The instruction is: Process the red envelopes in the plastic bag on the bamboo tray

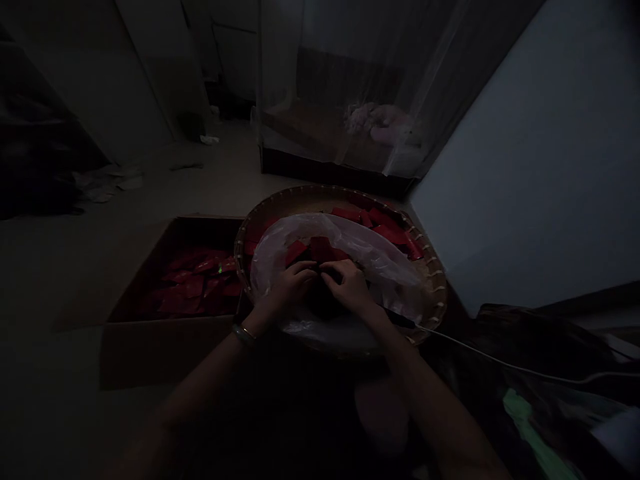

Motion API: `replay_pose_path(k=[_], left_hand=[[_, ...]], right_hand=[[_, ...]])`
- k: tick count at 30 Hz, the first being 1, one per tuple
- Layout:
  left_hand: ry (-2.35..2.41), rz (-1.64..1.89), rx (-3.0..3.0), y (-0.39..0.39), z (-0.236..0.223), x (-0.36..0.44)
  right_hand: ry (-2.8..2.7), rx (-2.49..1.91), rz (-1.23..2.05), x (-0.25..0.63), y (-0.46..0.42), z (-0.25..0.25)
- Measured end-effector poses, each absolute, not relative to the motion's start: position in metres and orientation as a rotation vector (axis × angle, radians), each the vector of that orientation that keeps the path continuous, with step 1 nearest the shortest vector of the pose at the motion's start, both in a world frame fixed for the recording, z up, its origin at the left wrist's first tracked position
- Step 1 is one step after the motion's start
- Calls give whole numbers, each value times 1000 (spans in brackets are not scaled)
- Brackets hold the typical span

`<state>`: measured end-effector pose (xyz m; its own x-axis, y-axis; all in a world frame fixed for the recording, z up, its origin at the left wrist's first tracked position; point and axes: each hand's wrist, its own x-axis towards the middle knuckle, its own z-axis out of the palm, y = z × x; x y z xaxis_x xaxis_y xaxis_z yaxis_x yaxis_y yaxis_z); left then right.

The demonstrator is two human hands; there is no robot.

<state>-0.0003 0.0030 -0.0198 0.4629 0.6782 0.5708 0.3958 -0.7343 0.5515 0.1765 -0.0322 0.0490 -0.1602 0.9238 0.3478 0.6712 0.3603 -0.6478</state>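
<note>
In the dim head view, both hands work over a clear plastic bag [390,257] that lies open in a round woven tray [241,257]. My left hand [291,288], a bangle on its wrist, has its fingers curled together near the bag's middle. Facing it, my right hand [349,288] is closed in a pinch, fingertips close to the left ones. What lies between the fingertips is too dark to make out. Just beyond them, red packets [323,249] sit inside the bag. More red packets [393,230] rest along the tray's far right side.
At left stands an open cardboard box [150,347] holding many red packets [195,283]. A white cable [500,360] runs right from the tray. Behind is a netted bed [340,157]; a pale wall [540,167] rises at right. Green cloth [533,427] lies lower right.
</note>
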Motion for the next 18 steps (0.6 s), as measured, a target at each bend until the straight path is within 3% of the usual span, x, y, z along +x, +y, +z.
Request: replay_pose_path(k=[8,18], left_hand=[[915,1147,2392,1,-16,1],[892,1183,2357,-6,-2,6]], right_hand=[[-1777,-1493,713,183,-35,41],[-1984,-1502,414,179,-37,55]])
